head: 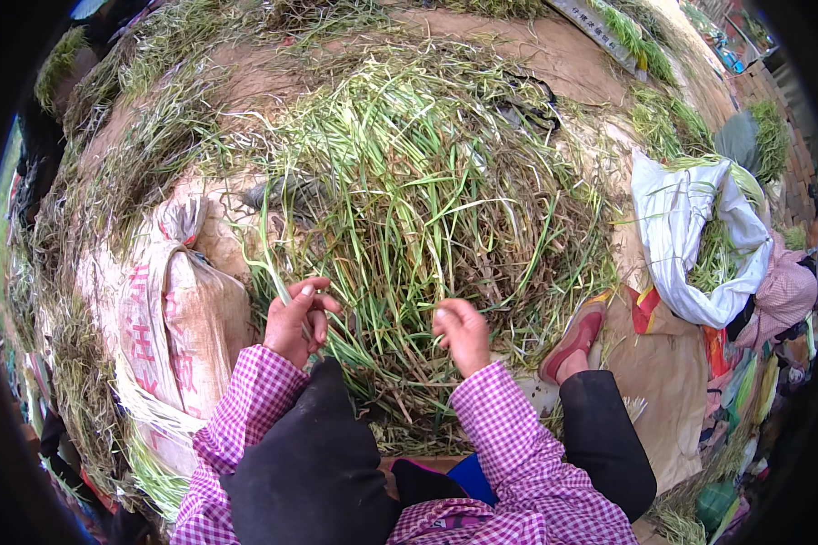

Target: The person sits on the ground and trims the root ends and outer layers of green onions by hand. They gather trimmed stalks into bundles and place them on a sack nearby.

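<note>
My left hand (pixel 298 321) is closed around a few pale green stalks (pixel 273 269), which rise from between thumb and fingers. To its right, my right hand (pixel 461 334) hovers over the pile with its fingers curled; a thin green stalk passes by its fingertips, and whether they pinch it cannot be told. Before me lies a big heap of long green stalks (pixel 382 157), mixed with brown, withered leaves (pixel 511 252). Both sleeves are purple and white checked cloth.
A tied, stuffed woven sack (pixel 204 320) stands at left, a bundle of pale stalks (pixel 157 477) below it. At right are my red shoe (pixel 576 340), a brown sheet (pixel 661 402) and an open white sack (pixel 661 231) holding greens. Another person's checked clothing (pixel 784 293) shows beyond.
</note>
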A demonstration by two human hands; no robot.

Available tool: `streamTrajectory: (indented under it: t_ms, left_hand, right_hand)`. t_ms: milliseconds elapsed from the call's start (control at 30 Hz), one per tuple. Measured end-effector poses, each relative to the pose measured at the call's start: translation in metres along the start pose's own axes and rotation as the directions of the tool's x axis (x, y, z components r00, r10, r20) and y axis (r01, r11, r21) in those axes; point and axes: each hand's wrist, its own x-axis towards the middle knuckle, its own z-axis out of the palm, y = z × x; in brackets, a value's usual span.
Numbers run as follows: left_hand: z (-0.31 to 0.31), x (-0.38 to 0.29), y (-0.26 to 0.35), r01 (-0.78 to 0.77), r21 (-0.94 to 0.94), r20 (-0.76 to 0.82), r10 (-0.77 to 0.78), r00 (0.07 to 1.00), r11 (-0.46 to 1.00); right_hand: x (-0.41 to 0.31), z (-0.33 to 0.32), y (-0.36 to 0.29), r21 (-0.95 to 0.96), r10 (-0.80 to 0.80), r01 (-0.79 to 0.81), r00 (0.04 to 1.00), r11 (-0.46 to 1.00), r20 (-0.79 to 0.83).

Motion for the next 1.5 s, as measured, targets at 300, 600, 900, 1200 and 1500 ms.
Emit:
streamTrajectory:
  t_ms: [300,600,900,1200,1500]
  left_hand:
    - [0.026,0.035,-0.065,0.078,0.434,0.247,-0.201,0.948,0.898]
    - [-0.04,0.054,-0.125,-0.202,0.884,0.185,0.081,0.979,0.421]
    - [-0.032,0.048,-0.115,0.13,0.774,-0.017,-0.185,0.983,0.62]
    - [-0.02,0.043,-0.097,0.194,0.591,0.009,-0.246,0.969,0.783]
    - [-0.023,0.043,-0.099,0.176,0.562,0.027,-0.23,0.973,0.808]
  right_hand:
    - [0.077,0.037,0.029,-0.476,0.064,-0.14,0.983,0.868,-0.173]
    - [0.051,-0.063,-0.093,0.127,-0.233,0.225,0.971,0.966,0.058]
    - [0.023,-0.062,-0.078,-0.886,-0.355,0.196,0.934,0.42,0.039]
    - [-0.014,0.036,0.075,-0.677,0.218,0.104,0.902,0.729,0.373]
    - [-0.029,0.053,0.089,-0.222,0.276,-0.178,0.772,0.959,0.573]
